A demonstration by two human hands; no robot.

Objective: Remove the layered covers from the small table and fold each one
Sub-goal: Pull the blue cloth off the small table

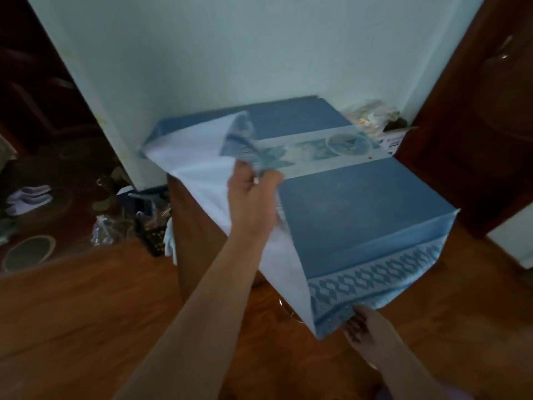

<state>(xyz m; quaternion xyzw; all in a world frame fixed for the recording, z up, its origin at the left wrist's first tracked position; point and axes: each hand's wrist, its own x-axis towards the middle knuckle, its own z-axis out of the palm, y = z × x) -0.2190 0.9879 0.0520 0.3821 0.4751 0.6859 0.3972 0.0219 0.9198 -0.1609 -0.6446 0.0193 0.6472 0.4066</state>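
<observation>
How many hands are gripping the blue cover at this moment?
2. The left hand pinches a lifted fold of the blue cover over the tabletop; the right hand grips its patterned hem at the near corner.

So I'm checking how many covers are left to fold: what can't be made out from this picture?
- Head view: the small table top is hidden under the blue cover; any further layers cannot be counted.
- The lifted corner in the left hand is motion-blurred, its pattern unclear.
- The right hand has its fingertips hidden behind the cover's patterned hem.
- The clutter by the wall is too blurred to identify.
</observation>
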